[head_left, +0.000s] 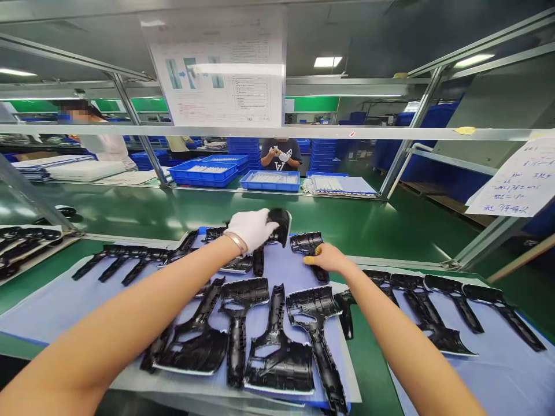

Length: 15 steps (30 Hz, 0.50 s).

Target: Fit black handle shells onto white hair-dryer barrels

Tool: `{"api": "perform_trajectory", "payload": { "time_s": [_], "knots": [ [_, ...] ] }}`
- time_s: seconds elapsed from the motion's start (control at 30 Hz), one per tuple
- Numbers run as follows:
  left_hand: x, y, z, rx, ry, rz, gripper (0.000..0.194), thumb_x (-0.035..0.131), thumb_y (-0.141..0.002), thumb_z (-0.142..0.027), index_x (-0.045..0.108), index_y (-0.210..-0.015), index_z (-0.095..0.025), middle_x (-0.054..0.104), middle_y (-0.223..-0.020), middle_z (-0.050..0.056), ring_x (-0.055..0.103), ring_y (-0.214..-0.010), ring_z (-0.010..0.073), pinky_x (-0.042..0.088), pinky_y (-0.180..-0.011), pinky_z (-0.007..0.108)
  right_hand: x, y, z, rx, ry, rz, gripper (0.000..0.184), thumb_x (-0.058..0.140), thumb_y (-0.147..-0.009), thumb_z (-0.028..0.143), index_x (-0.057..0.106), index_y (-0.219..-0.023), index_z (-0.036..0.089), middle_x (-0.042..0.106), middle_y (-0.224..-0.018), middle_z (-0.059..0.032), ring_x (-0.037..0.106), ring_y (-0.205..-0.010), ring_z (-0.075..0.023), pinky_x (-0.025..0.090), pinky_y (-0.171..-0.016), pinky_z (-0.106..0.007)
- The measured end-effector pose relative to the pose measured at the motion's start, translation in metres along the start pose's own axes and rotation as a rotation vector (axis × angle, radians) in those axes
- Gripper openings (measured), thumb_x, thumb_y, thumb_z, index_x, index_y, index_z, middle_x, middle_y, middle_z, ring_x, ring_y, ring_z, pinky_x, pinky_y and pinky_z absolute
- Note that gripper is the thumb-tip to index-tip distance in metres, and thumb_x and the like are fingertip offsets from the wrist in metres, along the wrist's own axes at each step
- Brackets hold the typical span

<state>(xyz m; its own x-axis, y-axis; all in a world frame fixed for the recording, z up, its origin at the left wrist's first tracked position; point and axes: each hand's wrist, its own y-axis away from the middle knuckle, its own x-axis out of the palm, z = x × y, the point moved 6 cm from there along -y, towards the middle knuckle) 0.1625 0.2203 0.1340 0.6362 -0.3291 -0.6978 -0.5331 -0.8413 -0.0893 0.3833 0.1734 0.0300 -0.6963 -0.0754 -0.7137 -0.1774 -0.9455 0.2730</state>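
Observation:
My left hand (250, 230), in a white fabric glove, grips a curved black plastic housing piece (281, 224) and lifts it above the far edge of a blue sheet (277, 267). My right hand (327, 259), with yellow finger cots, rests on the edge of another black housing piece (307, 242). I cannot tell whether it grips that piece. Several similar glossy black housing pieces (277, 352) lie side by side on the blue sheets, below and on both sides of my hands.
A green workbench (173, 211) runs beyond the sheets, with more black pieces at the left. Past an aluminium rail (347, 133), blue trays (203, 172) hold white parts. A co-worker (281, 155) stands across the bench. A paper instruction sheet (217, 66) hangs overhead.

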Motion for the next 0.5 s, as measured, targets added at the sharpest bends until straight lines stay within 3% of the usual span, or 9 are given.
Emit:
{"api": "perform_trajectory", "payload": {
  "time_s": [0.13,0.23,0.33,0.43,0.5],
  "knots": [
    [-0.027,0.054,0.032,-0.182,0.518,-0.012,0.045,0.048,-0.095,-0.056,0.063,-0.098,-0.014,0.069,-0.084,0.005,0.067,-0.070,0.0175,0.059,-0.070,0.038,-0.014,0.011,-0.001,-0.054,-0.336,0.049,0.014,0.067,-0.095,0.026,0.062,-0.088,0.014,0.065,-0.084,0.0007,0.064,-0.070,-0.0134,0.057,-0.062,-0.027],
    [-0.027,0.112,0.046,-0.259,0.812,-0.007,0.040,0.065,-0.084,-0.054,0.061,-0.089,-0.015,0.066,-0.077,0.005,0.065,-0.064,0.0163,0.059,-0.064,0.033,-0.028,0.040,0.001,-0.123,-0.574,0.045,0.026,0.078,-0.082,0.030,0.057,-0.089,0.018,0.065,-0.089,-0.0017,0.067,-0.074,-0.0157,0.058,-0.059,-0.026],
    [-0.015,0.169,0.049,-0.321,0.965,0.002,0.033,0.082,-0.072,-0.034,0.061,-0.089,-0.014,0.063,-0.068,0.002,0.058,-0.054,0.0099,0.047,-0.050,0.019,-0.034,0.088,0.007,-0.201,-0.685,0.053,0.050,0.089,-0.065,0.045,0.056,-0.094,0.019,0.068,-0.096,-0.0051,0.060,-0.057,-0.0110,0.048,-0.045,-0.022],
    [0.007,0.210,0.047,-0.363,1.159,-0.011,0.029,0.081,-0.077,-0.026,0.060,-0.096,-0.018,0.062,-0.068,-0.001,0.052,-0.049,0.0056,0.040,-0.048,0.016,-0.024,0.145,0.009,-0.217,-0.762,-0.010,0.058,0.073,-0.075,0.071,0.060,-0.097,0.019,0.068,-0.070,-0.0020,0.053,-0.047,-0.0107,0.046,-0.044,-0.022],
    [0.028,0.229,0.045,-0.382,1.328,-0.007,0.033,0.081,-0.079,-0.035,0.062,-0.100,-0.018,0.067,-0.078,0.003,0.055,-0.051,0.0061,0.039,-0.048,0.017,-0.002,0.180,0.004,-0.121,-0.829,-0.053,0.069,0.049,-0.082,0.083,0.066,-0.096,0.017,0.065,-0.057,-0.0027,0.056,-0.048,-0.0133,0.047,-0.046,-0.022]
  ]
}}
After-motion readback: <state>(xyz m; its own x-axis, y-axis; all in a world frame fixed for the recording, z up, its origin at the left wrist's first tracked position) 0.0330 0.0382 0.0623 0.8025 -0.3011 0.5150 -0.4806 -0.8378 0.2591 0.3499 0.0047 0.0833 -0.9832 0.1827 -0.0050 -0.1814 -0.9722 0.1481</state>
